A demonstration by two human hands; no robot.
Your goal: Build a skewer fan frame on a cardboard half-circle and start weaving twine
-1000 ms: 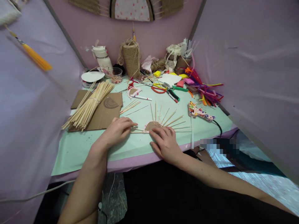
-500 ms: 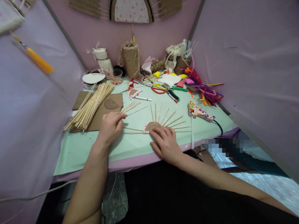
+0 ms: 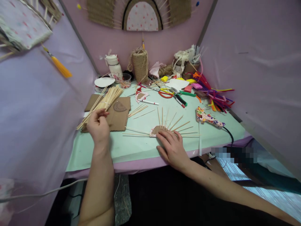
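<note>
A small cardboard half-circle [image 3: 155, 130] with a pinkish-white edge lies on the table, thin wooden sticks [image 3: 178, 122] fanning out from it. My right hand [image 3: 172, 147] rests on its right part, fingers spread and thumb apart, covering some stick ends. Over at the left, my left hand [image 3: 98, 124] hovers at the near side of a tied bundle of wooden sticks [image 3: 113, 94]. Its fingers are loosely curled, with a gap between thumb and forefinger and nothing visible in them. Between the hands lie several loose sticks [image 3: 137, 110].
Under the bundle is a cardboard sheet [image 3: 121, 121] with a protractor [image 3: 119, 106] on it. A floral glue gun [image 3: 209, 118] lies right. Behind are red-handled scissors [image 3: 166, 94], green-handled pliers [image 3: 187, 94], pipe cleaners [image 3: 218, 94], a twine spool [image 3: 139, 66] and a white bottle [image 3: 114, 66].
My left hand has moved left, away from the loose sticks to the bundle. My right hand stays on the cardboard half-circle. The whole view has shifted slightly.
</note>
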